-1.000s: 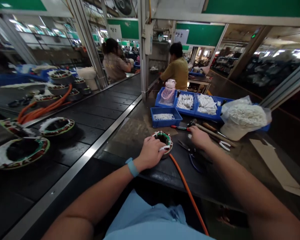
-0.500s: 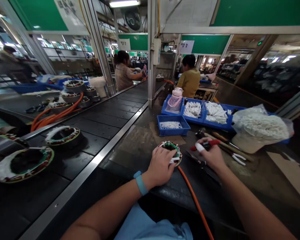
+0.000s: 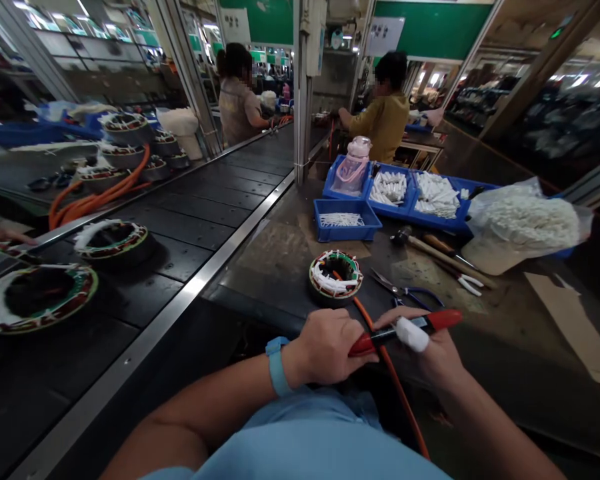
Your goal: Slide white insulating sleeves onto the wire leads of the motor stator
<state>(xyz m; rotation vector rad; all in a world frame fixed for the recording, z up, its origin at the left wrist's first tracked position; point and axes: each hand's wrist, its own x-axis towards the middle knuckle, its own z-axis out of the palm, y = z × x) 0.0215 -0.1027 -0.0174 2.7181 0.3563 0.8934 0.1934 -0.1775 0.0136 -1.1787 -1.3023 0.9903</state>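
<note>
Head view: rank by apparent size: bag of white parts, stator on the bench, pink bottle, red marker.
1. bag of white parts
2. stator
3. pink bottle and red marker: look alike; the marker is nearer the camera, so unranked.

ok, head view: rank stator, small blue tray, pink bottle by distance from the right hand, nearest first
1. stator: just ahead of the right hand, slightly left, on the bench.
2. small blue tray: behind the stator, mid-bench.
3. pink bottle: farthest, in the back row of bins.

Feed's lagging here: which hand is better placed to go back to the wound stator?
Probably the left. The left hand pinches only the red marker's end, directly below the stator. The right hand carries the marker's body.
</note>
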